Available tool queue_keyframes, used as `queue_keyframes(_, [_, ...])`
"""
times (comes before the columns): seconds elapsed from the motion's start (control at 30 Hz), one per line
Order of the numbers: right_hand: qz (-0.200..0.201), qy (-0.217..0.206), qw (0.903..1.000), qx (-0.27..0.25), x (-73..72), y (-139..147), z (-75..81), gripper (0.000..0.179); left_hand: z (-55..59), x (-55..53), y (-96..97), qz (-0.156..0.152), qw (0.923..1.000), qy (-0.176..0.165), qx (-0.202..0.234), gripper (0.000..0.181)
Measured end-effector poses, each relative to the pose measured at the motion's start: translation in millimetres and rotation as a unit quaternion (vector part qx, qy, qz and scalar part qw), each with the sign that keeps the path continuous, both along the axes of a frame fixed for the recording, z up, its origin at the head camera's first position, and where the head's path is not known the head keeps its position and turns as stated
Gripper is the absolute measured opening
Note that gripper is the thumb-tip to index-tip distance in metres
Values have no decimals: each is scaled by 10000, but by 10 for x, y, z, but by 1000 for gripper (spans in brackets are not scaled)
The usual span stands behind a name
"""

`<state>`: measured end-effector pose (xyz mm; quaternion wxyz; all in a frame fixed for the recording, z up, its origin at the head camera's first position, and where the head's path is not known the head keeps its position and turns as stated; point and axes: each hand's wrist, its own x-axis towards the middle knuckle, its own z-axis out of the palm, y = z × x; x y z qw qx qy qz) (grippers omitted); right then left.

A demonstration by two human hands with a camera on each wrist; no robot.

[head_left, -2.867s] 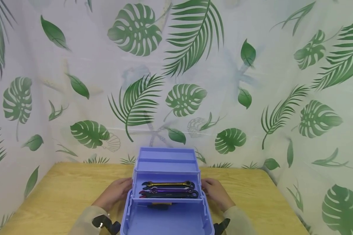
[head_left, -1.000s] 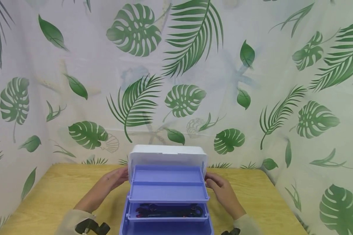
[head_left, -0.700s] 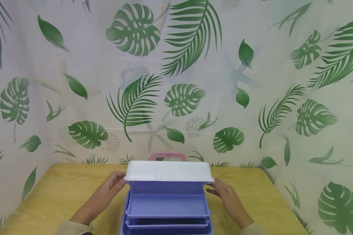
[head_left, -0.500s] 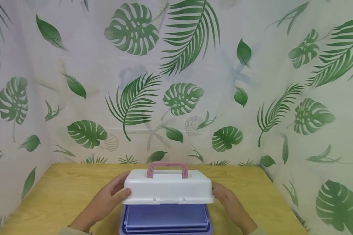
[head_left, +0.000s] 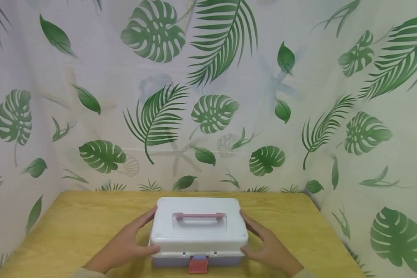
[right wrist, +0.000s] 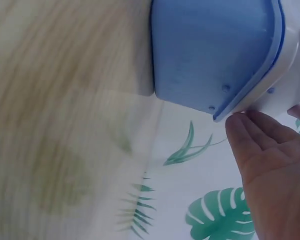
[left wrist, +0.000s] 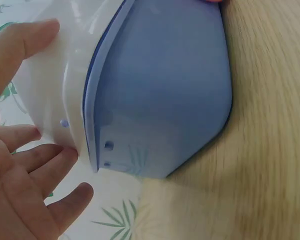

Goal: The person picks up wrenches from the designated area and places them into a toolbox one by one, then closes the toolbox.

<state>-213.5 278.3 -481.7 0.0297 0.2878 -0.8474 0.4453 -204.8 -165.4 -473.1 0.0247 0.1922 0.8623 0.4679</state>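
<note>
A toolbox with a white lid [head_left: 166, 227] and a blue-purple base [head_left: 170, 261] stands on the table, its lid down over the base. A pink handle [head_left: 199, 216] lies across the lid's top; a red latch [head_left: 198, 265] sticks out from the front, unfastened. My left hand [head_left: 126, 241] holds the lid's left end, thumb at the front corner and fingers along the side. At the right end, my right hand [head_left: 269, 247] holds the lid in the same way. In both wrist views, fingertips touch the lid near its back corner. The trays and wrenches inside are hidden.
The wooden table [head_left: 94, 216] extends to both sides of the toolbox. Behind it and at the sides hangs a white curtain [head_left: 208, 173] printed with green leaves.
The trays have folded back into the base, hiding the wrenches. Both hands have brought the white lid forward and down over the box. The pink handle and red latch have come into view.
</note>
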Motion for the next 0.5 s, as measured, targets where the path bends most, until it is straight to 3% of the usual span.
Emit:
queue_keyframes(0.23, [-55,177,9998,105,-171,26,-75,88,-49,-116,72,50,10000,-36,43,109])
queue_keyframes(0.5, [-104,132,9996,235,-227,40,-70,92,-92,-183,115,-119,9997,206,-26,116])
